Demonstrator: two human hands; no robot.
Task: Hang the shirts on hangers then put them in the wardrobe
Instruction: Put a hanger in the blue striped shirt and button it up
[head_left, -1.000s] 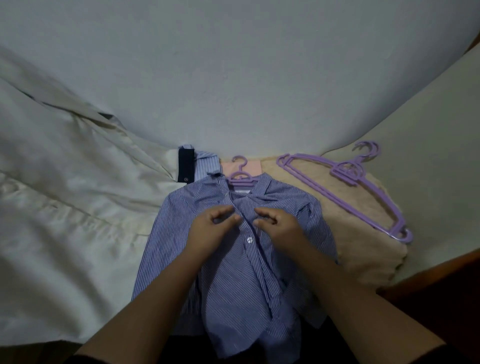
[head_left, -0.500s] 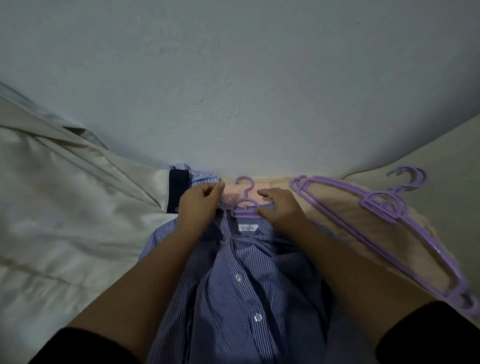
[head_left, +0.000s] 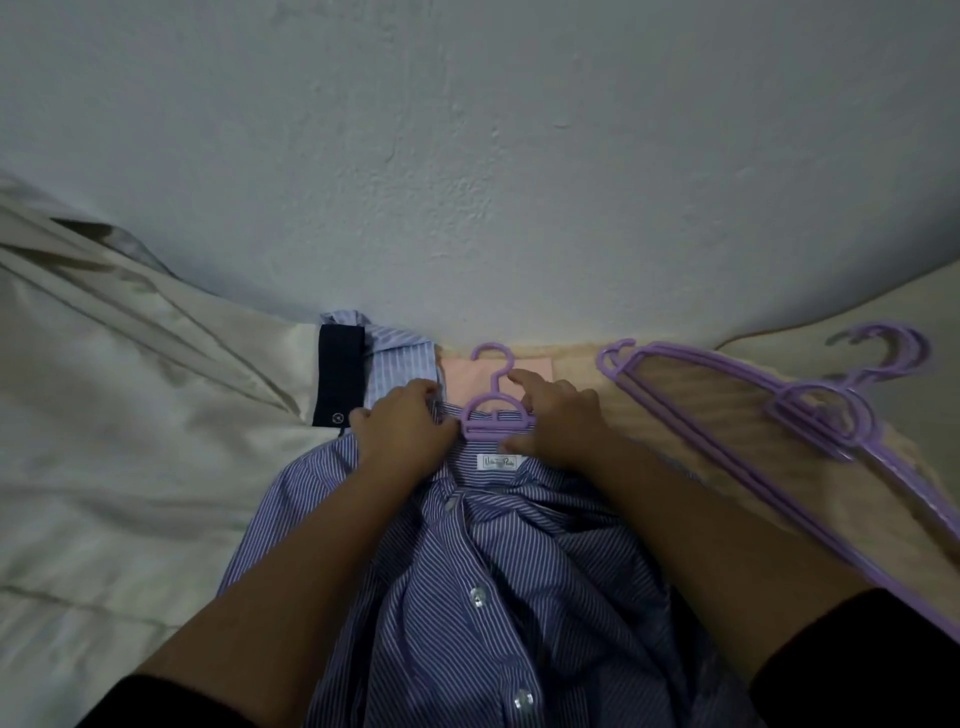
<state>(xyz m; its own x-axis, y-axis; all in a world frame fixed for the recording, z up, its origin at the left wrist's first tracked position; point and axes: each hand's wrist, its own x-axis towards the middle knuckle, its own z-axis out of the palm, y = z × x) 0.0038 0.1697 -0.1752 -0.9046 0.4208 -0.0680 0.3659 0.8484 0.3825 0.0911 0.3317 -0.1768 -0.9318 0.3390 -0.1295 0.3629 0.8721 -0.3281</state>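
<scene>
Blue striped shirt lay face-up on the bed, collar toward the wall, w/ a purple hanger inside it; only the hook and neck bar stuck out past the collar. Left hand gripped the collar's left side, fingers curled into the cloth. Right hand held the collar's right side just beside the hanger neck, thumb pinching underneath, index finger stretched out toward the hook. Both forearms lay over the shirt front and hid much of it; buttons showed btwn them.

Around: a pale blue striped garment w/ a dark cuff bunched just beyond the left hand, against the wall. A pink folded cloth sat under the hook. To the right, a stack of spare purple hangers rested on a beige towel, apart from the shirt. Cream sheet covered the left.
</scene>
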